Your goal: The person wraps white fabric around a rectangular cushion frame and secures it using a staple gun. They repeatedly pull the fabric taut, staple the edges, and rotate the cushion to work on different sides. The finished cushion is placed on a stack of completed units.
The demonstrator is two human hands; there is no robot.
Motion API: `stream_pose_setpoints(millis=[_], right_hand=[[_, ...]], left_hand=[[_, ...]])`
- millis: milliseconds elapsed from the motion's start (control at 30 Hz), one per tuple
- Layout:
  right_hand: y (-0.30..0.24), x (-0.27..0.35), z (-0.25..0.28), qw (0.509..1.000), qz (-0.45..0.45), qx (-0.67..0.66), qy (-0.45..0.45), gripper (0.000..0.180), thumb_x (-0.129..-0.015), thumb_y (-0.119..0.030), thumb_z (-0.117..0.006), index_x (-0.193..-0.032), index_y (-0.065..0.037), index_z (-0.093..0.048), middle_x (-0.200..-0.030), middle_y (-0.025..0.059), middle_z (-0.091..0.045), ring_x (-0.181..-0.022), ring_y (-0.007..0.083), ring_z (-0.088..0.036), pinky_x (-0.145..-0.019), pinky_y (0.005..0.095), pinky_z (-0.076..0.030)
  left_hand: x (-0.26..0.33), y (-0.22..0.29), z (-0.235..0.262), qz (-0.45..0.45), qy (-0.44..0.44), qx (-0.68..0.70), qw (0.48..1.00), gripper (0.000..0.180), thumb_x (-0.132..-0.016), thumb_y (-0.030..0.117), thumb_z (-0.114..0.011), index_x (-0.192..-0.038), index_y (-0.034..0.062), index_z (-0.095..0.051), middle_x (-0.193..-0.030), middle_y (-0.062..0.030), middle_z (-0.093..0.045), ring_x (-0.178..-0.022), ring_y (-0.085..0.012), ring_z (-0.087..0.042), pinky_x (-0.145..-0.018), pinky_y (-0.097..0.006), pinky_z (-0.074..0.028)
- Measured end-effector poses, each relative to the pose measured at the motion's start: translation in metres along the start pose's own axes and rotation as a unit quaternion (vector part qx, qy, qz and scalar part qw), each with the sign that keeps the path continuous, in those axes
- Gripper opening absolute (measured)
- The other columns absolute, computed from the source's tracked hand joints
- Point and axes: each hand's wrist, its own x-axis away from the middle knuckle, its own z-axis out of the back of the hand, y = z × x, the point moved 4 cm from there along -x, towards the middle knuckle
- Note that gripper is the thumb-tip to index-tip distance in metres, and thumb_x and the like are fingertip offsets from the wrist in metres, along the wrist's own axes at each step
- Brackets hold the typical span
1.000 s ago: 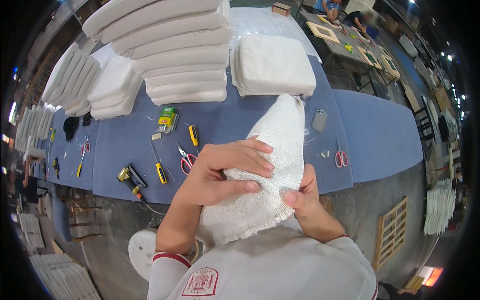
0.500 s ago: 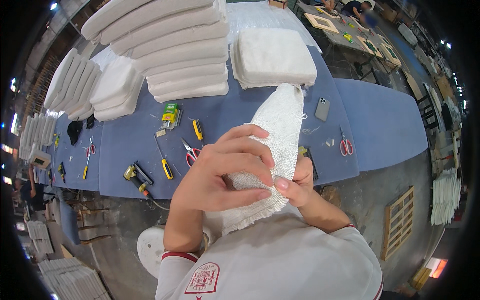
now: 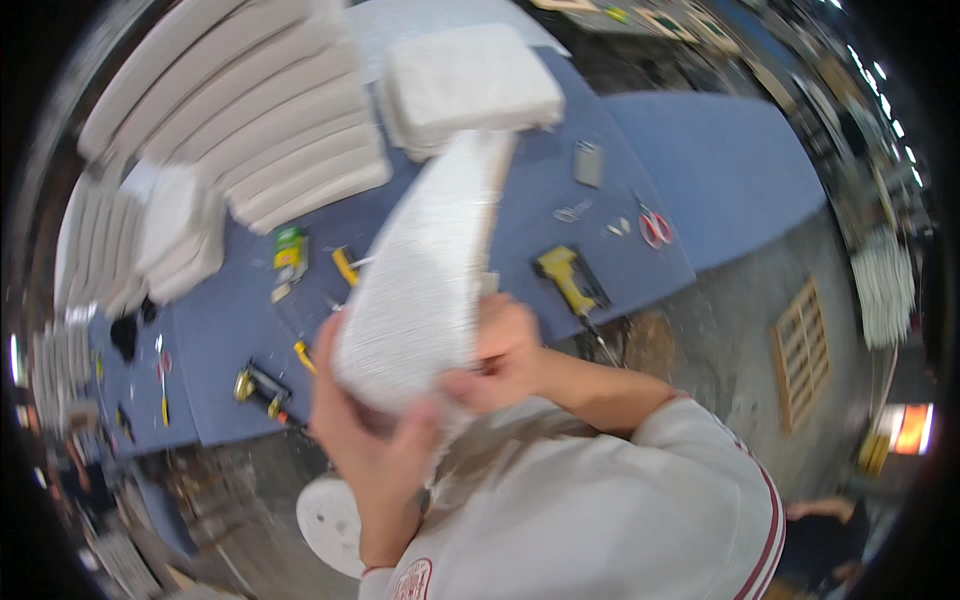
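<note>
A white pad covered in woven fabric [image 3: 425, 270] is held up before me, its narrow brownish edge facing right. Round its lower left end wraps my left hand [image 3: 365, 440], with the thumb on the near side. My right hand [image 3: 500, 350] is closed on the pad's right edge near the bottom, fingers bent. Both hands are slightly blurred, and the left fingertips behind the pad are hidden. Just right of my right hand, on the blue table [image 3: 640, 270], lies a yellow and black staple gun [image 3: 572, 280].
Stacks of white cushions [image 3: 250, 110] stand at the far left, and a shorter cushion stack [image 3: 470, 80] at the back. A second staple gun [image 3: 265, 388], a green box [image 3: 290, 250], a phone [image 3: 588, 163] and red-handled scissors [image 3: 655, 228] lie about. A white stool [image 3: 330, 525] is below.
The pad has turned so its brown edge shows on the right. My left hand has moved from its face to the lower end. The view has shifted, uncovering the staple gun on the right.
</note>
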Motion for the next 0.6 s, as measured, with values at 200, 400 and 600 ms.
stream_pose_setpoints(millis=[200, 400, 600], right_hand=[[0.020, 0.016, 0.007, 0.980, -0.088, -0.165, -0.072, 0.012, -0.103, -0.011, -0.078, -0.109, -0.001, -0.082, -0.089, 0.0125, -0.082, -0.077, 0.0266, -0.079, -0.073, 0.0363, -0.060], [0.189, 0.149, 0.206, 0.914, -0.390, 0.093, 0.063, 0.033, -0.107, -0.021, -0.078, -0.138, -0.011, -0.083, -0.112, 0.0114, -0.087, -0.102, 0.0160, -0.081, -0.094, 0.0364, -0.064], [0.250, 0.368, 0.450, 0.701, -0.499, 0.459, 0.222, 0.058, -0.094, -0.024, -0.083, -0.149, -0.013, -0.069, -0.134, 0.0185, -0.072, -0.125, 0.0389, -0.073, -0.106, 0.0495, -0.060]], left_hand=[[0.001, -0.015, 0.007, -0.070, 0.068, -0.214, 0.972, 0.087, -0.104, 0.051, -0.080, -0.161, -0.0081, -0.054, -0.152, -0.0227, -0.064, -0.139, -0.0340, -0.063, -0.120, -0.047, -0.048], [0.013, -0.015, 0.007, -0.071, 0.131, -0.303, 0.941, 0.105, -0.102, 0.077, -0.074, -0.162, -0.0067, -0.054, -0.155, -0.0232, -0.062, -0.141, -0.0355, -0.061, -0.122, -0.049, -0.046], [0.029, 0.010, -0.017, 0.038, 0.142, -0.275, 0.950, 0.121, -0.088, 0.086, -0.082, -0.163, -0.0034, -0.053, -0.159, -0.0226, -0.058, -0.148, -0.0356, -0.056, -0.125, -0.051, -0.043]])
